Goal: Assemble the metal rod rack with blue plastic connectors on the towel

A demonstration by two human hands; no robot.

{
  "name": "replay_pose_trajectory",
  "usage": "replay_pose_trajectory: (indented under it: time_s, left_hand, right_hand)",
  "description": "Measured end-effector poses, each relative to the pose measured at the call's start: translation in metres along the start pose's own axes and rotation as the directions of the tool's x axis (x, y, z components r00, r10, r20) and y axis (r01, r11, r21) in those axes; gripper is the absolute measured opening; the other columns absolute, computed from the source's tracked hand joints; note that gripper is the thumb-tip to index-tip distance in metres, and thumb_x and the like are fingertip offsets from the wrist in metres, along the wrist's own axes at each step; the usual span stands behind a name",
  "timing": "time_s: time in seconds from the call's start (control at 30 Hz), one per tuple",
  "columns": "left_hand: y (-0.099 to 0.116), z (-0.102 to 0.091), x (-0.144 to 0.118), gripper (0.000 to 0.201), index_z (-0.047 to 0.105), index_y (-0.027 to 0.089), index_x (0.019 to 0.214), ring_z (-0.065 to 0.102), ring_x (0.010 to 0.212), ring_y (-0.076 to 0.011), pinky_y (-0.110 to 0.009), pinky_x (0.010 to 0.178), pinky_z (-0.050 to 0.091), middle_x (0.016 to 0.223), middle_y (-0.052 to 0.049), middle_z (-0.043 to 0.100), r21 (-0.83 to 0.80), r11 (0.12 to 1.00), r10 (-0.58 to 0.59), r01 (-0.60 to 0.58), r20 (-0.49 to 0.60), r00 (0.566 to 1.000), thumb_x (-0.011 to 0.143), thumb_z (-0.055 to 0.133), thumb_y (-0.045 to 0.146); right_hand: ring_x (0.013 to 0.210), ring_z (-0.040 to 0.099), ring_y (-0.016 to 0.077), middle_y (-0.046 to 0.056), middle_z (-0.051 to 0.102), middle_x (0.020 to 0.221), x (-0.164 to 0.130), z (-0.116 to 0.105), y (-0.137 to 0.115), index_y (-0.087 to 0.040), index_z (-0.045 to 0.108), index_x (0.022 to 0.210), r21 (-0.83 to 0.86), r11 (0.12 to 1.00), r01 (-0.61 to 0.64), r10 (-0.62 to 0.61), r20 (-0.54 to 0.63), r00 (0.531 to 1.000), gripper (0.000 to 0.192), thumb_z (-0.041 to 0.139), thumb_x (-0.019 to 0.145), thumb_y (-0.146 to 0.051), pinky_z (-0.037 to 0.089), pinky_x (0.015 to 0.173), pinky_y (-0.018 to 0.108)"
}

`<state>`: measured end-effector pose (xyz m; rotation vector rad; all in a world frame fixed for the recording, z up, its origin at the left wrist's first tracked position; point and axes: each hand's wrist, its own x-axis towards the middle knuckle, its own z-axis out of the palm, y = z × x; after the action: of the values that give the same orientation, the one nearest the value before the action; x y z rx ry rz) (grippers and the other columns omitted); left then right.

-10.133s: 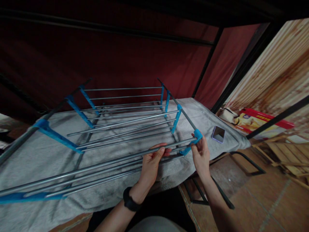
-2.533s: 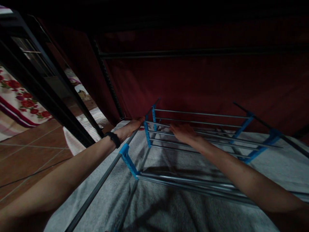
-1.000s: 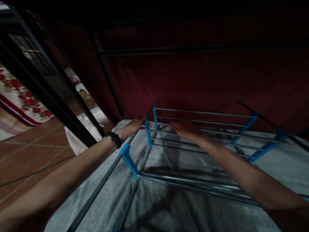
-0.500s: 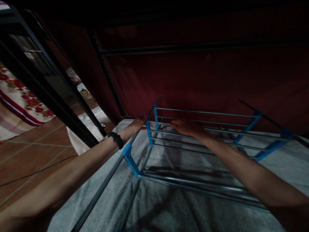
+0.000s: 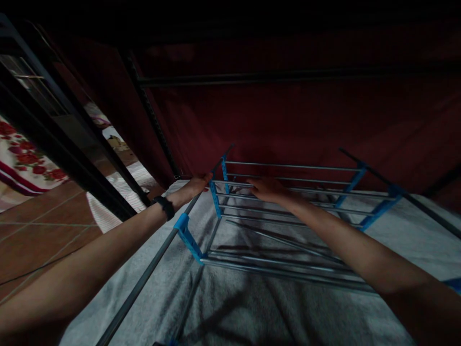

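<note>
At far left we see a floral cloth (image 5: 21, 158) on the tiled floor. Our left hand (image 5: 194, 185), a black band (image 5: 163, 206) on its wrist, grips the grey side pole of the rack (image 5: 288, 216). The rack lies on the grey blanket (image 5: 234, 302). Our right hand (image 5: 266, 188) rests open, palm down, on its rods.

Bed under a grey blanket (image 5: 252, 307), metal rack (image 5: 288, 216) with blue brackets lying on it
</note>
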<state>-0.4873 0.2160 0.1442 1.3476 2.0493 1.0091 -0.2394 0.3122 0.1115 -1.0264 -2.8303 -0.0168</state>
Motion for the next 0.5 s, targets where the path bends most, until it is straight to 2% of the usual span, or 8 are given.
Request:
replay_pose_trajectory:
  time_s: [0.07,0.17,0.3,0.4,0.5]
  left_hand:
    - [-0.006,-0.002,0.004,0.048,0.073,0.017,0.088,0.071,0.096,-0.0279,-0.034,0.090,0.055,0.096,-0.011,0.078,0.061,0.996,0.063,-0.065,0.041,0.997,0.089,0.051,0.060]
    - [-0.007,-0.008,0.008,0.053,0.071,0.018,0.106,0.066,0.113,-0.0280,-0.034,0.104,0.048,0.116,-0.010,0.074,0.205,0.955,0.202,-0.215,0.083,0.976,0.092,0.042,0.060]
    - [0.002,-0.011,0.018,0.051,0.064,0.012,0.122,0.056,0.126,-0.0305,-0.041,0.114,0.038,0.130,-0.016,0.066,0.491,0.805,0.312,-0.333,0.127,0.942,0.096,0.038,0.046]
    - [0.015,0.001,0.027,0.049,0.058,0.012,0.134,0.054,0.129,-0.0315,-0.044,0.115,0.037,0.137,-0.016,0.061,0.556,0.707,0.451,-0.436,0.120,0.884,0.095,0.043,0.037]
    - [0.034,0.030,0.024,0.050,0.055,0.014,0.140,0.052,0.132,-0.0315,-0.045,0.114,0.039,0.143,-0.015,0.056,0.519,0.631,0.573,-0.577,0.189,0.797,0.095,0.046,0.032]
  right_hand:
    - [0.130,0.058,0.0279,0.006,0.055,0.149,-0.008,0.000,0.005,-0.028,0.046,0.150,0.005,1.000,-0.002,0.002,0.003,1.000,0.052,0.040,0.099,-0.030,0.046,0.105,0.044]
    - [0.137,0.051,0.0284,0.006,0.046,0.156,-0.025,-0.005,0.017,-0.028,0.033,0.158,0.040,0.999,-0.029,0.028,0.010,1.000,0.060,0.041,0.099,-0.033,0.042,0.110,0.046]
    - [0.144,0.042,0.0296,0.005,0.035,0.163,-0.055,-0.023,0.040,-0.029,0.028,0.160,0.037,0.998,-0.048,0.048,0.021,0.999,0.065,0.046,0.098,-0.039,0.037,0.115,0.047]
    - [0.145,0.040,0.0285,0.005,0.035,0.163,-0.079,-0.046,0.063,-0.030,0.028,0.160,0.005,0.999,-0.035,0.035,0.037,0.999,0.065,0.046,0.098,-0.043,0.033,0.117,0.046]
    - [0.143,0.043,0.0290,0.008,0.041,0.159,-0.108,-0.072,0.095,-0.027,0.034,0.158,-0.052,0.997,-0.056,0.057,0.030,0.998,0.062,0.046,0.098,-0.040,0.033,0.117,0.046]
